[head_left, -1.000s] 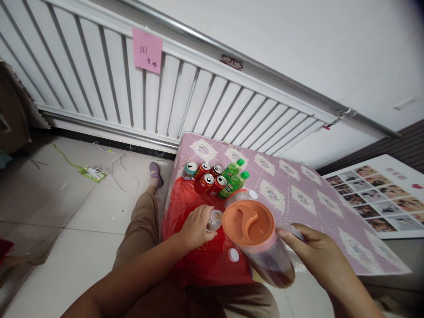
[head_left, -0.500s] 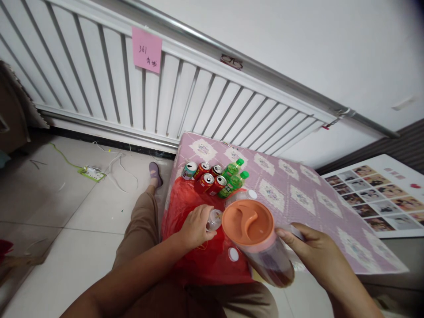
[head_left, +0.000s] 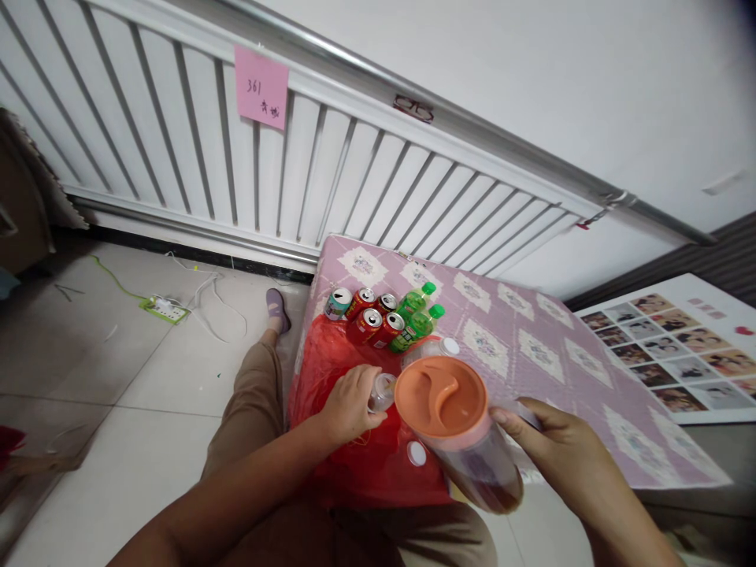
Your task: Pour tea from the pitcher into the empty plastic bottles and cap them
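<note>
My left hand [head_left: 353,403] is wrapped round a small clear bottle [head_left: 383,392] above red plastic [head_left: 378,476]. My right hand [head_left: 552,433] grips the handle of a clear pitcher [head_left: 481,472] with an orange lid [head_left: 442,396]. The pitcher is tilted, its lid side at the bottle's mouth, and brown liquid lies in its lower end. A white cap [head_left: 416,453] rests on the red plastic. Behind the lid lies another clear bottle with a white cap [head_left: 450,346]. Red cans [head_left: 371,324], a teal can [head_left: 339,304] and green bottles [head_left: 413,327] stand beyond my hands.
The purple patterned mattress [head_left: 520,339] extends right, towards a photo board [head_left: 679,346]. A white radiator [head_left: 331,165] with a pink note [head_left: 261,87] runs along the wall. On the floor at left are a power strip [head_left: 164,309] and cables.
</note>
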Available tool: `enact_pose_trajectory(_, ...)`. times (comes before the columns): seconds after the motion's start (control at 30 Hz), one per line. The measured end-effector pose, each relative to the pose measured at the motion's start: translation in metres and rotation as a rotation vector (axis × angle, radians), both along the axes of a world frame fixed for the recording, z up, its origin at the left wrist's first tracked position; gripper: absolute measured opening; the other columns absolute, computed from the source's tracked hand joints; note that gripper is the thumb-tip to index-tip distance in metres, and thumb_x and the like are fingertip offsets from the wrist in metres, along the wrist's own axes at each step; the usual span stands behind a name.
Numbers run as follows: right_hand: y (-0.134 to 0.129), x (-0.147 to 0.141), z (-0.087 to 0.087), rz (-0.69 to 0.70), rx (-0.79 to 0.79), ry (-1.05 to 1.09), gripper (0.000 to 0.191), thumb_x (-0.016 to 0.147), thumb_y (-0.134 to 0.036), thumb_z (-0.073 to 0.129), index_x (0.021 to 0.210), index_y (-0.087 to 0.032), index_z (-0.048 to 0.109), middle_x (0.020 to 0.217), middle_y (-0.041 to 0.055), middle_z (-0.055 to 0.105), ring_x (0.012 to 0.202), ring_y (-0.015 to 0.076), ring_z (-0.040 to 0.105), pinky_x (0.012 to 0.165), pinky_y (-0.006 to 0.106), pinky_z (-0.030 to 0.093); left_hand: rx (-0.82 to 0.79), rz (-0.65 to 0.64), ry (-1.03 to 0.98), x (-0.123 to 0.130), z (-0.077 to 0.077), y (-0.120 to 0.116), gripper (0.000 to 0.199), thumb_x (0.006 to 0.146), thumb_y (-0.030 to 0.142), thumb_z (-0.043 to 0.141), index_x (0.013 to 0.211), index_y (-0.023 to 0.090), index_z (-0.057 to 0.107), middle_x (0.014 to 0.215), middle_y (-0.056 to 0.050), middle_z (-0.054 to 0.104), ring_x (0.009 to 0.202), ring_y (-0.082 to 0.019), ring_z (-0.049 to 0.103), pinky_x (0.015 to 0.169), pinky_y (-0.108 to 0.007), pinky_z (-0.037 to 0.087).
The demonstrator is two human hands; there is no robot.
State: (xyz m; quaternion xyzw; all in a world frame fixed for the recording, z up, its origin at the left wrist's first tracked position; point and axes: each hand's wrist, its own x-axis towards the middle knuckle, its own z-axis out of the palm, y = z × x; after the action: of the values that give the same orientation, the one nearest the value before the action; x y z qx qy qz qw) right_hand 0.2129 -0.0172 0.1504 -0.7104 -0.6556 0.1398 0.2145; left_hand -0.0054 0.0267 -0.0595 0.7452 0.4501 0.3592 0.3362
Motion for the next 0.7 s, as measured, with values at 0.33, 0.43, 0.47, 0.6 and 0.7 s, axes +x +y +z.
enact_pose_trajectory(0.33,0.001,0.0047,-0.0025,0.006,-0.071,-0.001,0.045,0.072,-0.06,0.063,0.052,-0.02,0.056,0.054,0.0002,0.057,0.051,0.014,0.052,0.044,0.022,0.041,0.0,-0.003,0.029,-0.0004,0.0013,-0.0004,0.071,0.07,0.025,0.076,0.131,0.021,0.042,0.132,-0.013,0.056,0.122,-0.033,0.054,0.103,-0.049,0.046)
enact_pose_trajectory(0.43,0.0011,0.0064,-0.0035,0.015,-0.067,0.0,0.046,0.073,-0.06,0.063,0.051,-0.021,0.055,0.055,0.0003,0.057,0.051,0.0142,0.052,0.044,0.022,0.042,0.003,0.001,0.034,-0.0005,0.0014,-0.0004,0.07,0.07,0.025,0.077,0.131,0.021,0.042,0.132,-0.013,0.056,0.122,-0.033,0.054,0.103,-0.049,0.047)
enact_pose_trajectory(0.47,0.0012,0.0067,-0.0038,0.018,-0.075,0.001,0.046,0.074,-0.06,0.062,0.052,-0.021,0.057,0.055,0.0003,0.058,0.051,0.0143,0.052,0.044,0.022,0.042,0.003,0.001,0.035,-0.0005,0.0014,-0.0004,0.07,0.07,0.025,0.077,0.131,0.021,0.042,0.132,-0.013,0.056,0.122,-0.033,0.054,0.103,-0.049,0.047)
enact_pose_trajectory(0.6,0.0018,0.0068,-0.0046,0.02,-0.089,0.003,0.045,0.073,-0.061,0.063,0.056,-0.02,0.061,0.054,-0.0004,0.056,0.05,0.0143,0.052,0.044,0.023,0.043,0.012,-0.003,0.031,-0.0002,0.0009,-0.0004,0.069,0.071,0.025,0.076,0.131,0.019,0.042,0.132,-0.014,0.056,0.122,-0.033,0.054,0.103,-0.05,0.047)
enact_pose_trajectory(0.7,0.0028,0.0057,-0.0043,0.009,-0.083,0.003,0.044,0.072,-0.062,0.062,0.055,-0.021,0.062,0.053,0.0003,0.057,0.05,0.0153,0.053,0.044,0.024,0.044,0.01,0.003,0.026,0.0001,-0.0008,-0.0003,0.071,0.07,0.025,0.077,0.132,0.02,0.042,0.133,-0.014,0.056,0.123,-0.033,0.054,0.104,-0.05,0.046)
